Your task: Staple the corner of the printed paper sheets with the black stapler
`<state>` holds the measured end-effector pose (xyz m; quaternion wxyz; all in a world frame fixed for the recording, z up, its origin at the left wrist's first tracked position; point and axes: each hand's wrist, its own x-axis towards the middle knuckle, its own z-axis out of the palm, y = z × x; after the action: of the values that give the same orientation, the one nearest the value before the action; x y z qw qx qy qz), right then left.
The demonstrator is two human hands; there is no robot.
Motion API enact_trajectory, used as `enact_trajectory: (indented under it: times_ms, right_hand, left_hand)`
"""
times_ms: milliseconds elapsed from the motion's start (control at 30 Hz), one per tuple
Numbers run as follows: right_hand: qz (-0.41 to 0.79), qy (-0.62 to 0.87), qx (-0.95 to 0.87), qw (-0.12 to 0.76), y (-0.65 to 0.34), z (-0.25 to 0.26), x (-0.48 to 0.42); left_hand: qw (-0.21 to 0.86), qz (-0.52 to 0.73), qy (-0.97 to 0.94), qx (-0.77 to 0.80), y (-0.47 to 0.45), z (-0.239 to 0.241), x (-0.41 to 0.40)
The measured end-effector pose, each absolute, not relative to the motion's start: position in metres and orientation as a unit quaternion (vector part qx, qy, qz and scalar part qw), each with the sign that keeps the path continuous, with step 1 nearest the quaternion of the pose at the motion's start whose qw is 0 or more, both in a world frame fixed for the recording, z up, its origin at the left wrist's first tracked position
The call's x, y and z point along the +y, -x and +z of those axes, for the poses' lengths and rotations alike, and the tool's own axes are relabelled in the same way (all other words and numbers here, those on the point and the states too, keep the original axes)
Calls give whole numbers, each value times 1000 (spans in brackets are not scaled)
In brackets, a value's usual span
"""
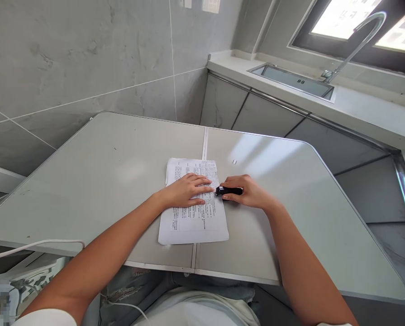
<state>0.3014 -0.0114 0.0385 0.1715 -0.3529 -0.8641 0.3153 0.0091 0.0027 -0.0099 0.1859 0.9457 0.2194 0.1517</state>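
A stack of printed paper sheets (192,228) lies across the seam of the table, its corners slightly uneven. My left hand (188,190) rests flat on the sheets with its fingers stretched toward the right edge. A black stapler (232,190) is gripped in my right hand (251,191), thumb below and fingers above. Its front end meets the right edge of the paper, close to my left fingertips. Whether the paper sits between the stapler's jaws is too small to tell.
The pale folding table (87,181) has a raised centre seam. A tiny white strip (235,161) lies beyond the stapler. A white cable (35,243) runs at the left edge. Behind the table stand a counter with a sink (293,81) and a curved tap (358,45).
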Motion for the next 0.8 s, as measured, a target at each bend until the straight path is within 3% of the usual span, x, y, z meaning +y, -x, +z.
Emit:
enact_trajectory:
  times_ms: [800]
  right_hand:
    - [322, 398, -851, 114, -285, 45, -21]
  left_hand:
    - [168, 147, -952, 210, -8, -12, 3]
